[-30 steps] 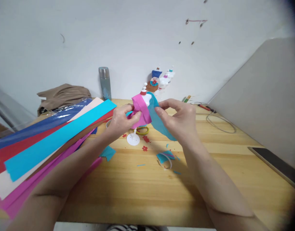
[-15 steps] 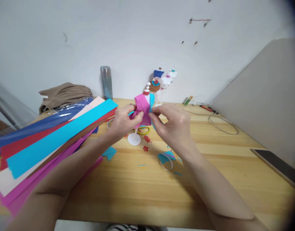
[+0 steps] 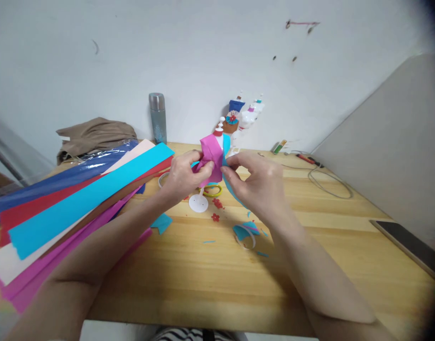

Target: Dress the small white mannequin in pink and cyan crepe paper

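Note:
A small white dress form with a red neck band is held up off the desk, tilted, its round base showing. Magenta crepe paper wraps its front, and blue crepe paper covers the side to the right. My left hand is closed on the magenta paper at the form's waist, thumb in front. My right hand pinches the edge of the blue paper between thumb and forefinger. Part of that blue paper trails below my right fingers. Both hands hide the form's sides.
Long crepe paper strips lie at the left beside brown cloth and a flask. Dressed miniature forms stand behind. Tape rolls, red paper flowers and blue scraps lie around; a phone is at the right.
The view has shifted slightly. My right hand has drawn the blue paper a little outward, and more of it shows curving below the fingers. My left hand keeps its grip.

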{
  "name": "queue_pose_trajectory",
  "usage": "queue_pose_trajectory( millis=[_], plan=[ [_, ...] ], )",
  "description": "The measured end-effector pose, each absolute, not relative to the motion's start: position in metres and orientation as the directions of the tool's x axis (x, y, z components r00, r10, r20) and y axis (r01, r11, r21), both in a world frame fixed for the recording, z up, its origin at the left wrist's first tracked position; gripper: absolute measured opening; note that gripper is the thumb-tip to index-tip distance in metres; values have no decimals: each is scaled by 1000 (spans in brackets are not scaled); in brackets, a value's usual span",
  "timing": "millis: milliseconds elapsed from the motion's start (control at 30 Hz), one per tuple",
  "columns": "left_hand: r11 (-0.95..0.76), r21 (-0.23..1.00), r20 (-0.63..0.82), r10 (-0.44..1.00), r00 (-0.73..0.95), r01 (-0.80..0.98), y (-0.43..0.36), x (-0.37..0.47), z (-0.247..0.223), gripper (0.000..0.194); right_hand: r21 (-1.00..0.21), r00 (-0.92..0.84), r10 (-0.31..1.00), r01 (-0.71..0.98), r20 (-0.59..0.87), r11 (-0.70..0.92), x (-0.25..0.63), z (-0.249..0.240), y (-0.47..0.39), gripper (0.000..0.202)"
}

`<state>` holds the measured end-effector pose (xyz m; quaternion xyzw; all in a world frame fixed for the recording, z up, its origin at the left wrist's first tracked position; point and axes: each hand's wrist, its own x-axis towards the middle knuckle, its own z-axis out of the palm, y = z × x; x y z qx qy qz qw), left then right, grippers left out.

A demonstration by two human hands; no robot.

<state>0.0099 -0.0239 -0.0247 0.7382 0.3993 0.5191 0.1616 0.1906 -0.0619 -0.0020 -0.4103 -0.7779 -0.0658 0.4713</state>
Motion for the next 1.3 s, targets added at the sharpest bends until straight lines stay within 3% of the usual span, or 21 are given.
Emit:
queue_pose_trajectory(
  millis=[333,700,1300],
  plan=[
    [-645,654,645,749,154,396,-22,11,-27,21,-310,-180,631,750,755,585,182,-20,-50,10],
    [-677,614,684,713,154,405,-22,13,-25,24,-481,-180,711,622,680,618,175,-14,-55,12],
    [-644,698,589,765,259,313,-23,5,-12,27,-749,-151,843,399,516,529,175,-10,-50,14]
  ],
)
